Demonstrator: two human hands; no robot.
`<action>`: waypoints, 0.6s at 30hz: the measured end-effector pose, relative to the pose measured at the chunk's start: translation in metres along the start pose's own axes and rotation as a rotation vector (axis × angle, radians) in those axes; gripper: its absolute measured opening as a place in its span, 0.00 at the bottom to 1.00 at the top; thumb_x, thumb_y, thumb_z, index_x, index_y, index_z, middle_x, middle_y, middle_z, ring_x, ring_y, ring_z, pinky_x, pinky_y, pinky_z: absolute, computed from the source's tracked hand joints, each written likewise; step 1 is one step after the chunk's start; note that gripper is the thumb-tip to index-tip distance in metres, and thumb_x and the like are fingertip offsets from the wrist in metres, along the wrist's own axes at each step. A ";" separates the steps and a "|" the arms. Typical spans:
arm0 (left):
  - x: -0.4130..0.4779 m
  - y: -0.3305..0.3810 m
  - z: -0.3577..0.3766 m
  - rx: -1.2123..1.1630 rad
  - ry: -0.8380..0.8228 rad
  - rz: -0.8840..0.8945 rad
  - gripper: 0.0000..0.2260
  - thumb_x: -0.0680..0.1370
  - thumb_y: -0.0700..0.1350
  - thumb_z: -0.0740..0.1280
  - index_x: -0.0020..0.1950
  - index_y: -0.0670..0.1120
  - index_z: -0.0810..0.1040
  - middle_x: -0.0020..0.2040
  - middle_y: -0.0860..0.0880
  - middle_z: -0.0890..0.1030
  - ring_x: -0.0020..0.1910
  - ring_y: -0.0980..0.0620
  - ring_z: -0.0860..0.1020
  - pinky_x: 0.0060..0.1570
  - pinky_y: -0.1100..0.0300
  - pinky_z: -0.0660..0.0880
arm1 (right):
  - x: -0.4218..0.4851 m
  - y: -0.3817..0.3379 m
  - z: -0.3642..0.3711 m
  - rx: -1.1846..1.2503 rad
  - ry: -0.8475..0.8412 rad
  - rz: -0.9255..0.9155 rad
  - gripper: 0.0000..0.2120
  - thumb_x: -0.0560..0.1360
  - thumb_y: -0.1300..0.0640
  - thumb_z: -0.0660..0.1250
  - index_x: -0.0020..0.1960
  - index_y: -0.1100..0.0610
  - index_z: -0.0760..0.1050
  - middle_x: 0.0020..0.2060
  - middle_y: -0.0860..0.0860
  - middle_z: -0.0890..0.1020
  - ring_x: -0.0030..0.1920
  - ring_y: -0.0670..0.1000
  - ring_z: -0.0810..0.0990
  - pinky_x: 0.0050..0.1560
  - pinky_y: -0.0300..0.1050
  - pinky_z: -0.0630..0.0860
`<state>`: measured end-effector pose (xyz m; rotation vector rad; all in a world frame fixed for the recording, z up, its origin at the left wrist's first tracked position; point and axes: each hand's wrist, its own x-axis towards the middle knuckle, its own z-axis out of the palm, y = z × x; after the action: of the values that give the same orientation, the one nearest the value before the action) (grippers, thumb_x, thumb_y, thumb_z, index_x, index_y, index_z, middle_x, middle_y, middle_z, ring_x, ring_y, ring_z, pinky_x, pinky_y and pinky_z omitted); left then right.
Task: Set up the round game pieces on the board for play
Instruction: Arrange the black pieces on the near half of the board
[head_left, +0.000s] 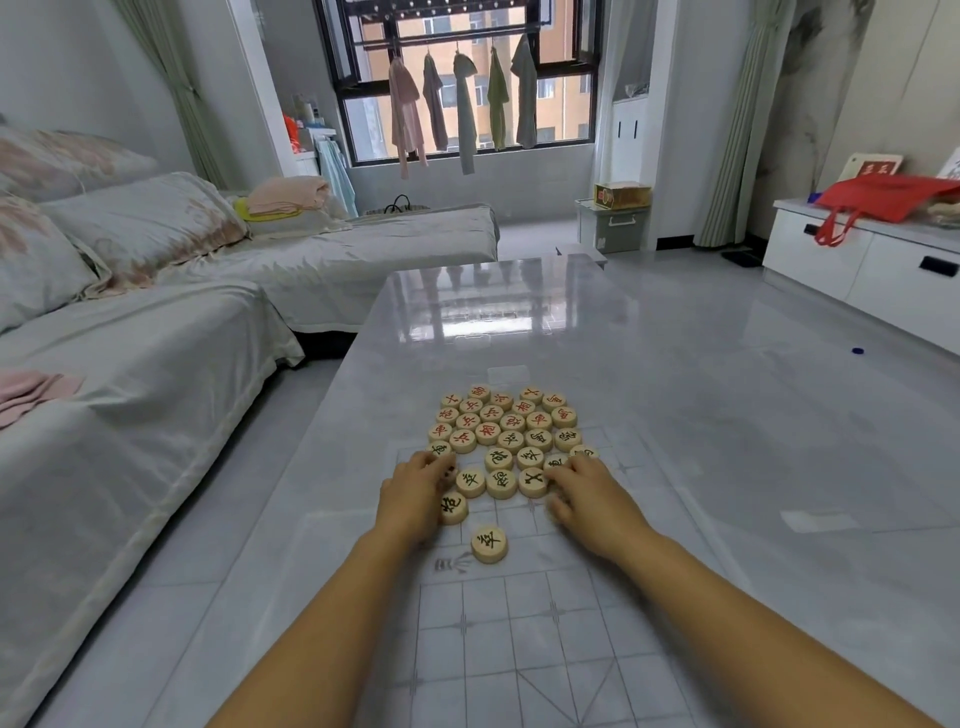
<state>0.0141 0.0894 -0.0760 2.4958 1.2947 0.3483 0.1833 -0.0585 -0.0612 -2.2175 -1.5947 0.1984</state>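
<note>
Your left hand (413, 493) rests released on the round pale wooden pieces (506, 431); right hand (592, 499) grip unclear. Sort red from black first.

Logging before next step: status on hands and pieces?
Left hand, right hand: fingers on the pile's near flanks, nothing gripped. Round pieces bunched at far end of board, not yet set out; one stray piece nearer. No obstruction.
</note>
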 end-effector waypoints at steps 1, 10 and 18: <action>0.004 -0.001 -0.001 -0.005 -0.007 -0.001 0.11 0.79 0.48 0.59 0.60 0.52 0.73 0.63 0.46 0.73 0.60 0.43 0.72 0.59 0.50 0.69 | 0.007 -0.002 0.002 -0.043 0.000 -0.003 0.17 0.78 0.54 0.58 0.64 0.56 0.70 0.61 0.54 0.70 0.61 0.54 0.68 0.56 0.46 0.71; -0.005 -0.015 -0.022 -0.037 0.003 -0.075 0.15 0.75 0.49 0.65 0.60 0.47 0.73 0.59 0.45 0.72 0.55 0.45 0.74 0.58 0.51 0.71 | 0.039 -0.019 0.005 -0.222 -0.060 0.077 0.14 0.75 0.50 0.61 0.56 0.57 0.73 0.60 0.55 0.71 0.57 0.57 0.73 0.52 0.50 0.71; -0.134 0.010 -0.026 -0.239 -0.028 -0.054 0.18 0.70 0.55 0.71 0.58 0.54 0.74 0.48 0.55 0.73 0.50 0.51 0.74 0.54 0.57 0.74 | 0.014 -0.022 -0.001 -0.183 -0.016 0.032 0.13 0.73 0.50 0.63 0.55 0.55 0.71 0.56 0.53 0.76 0.56 0.55 0.73 0.60 0.51 0.65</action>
<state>-0.0630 -0.0221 -0.0581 2.2558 1.2289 0.4269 0.1696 -0.0395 -0.0498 -2.3849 -1.6458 0.0813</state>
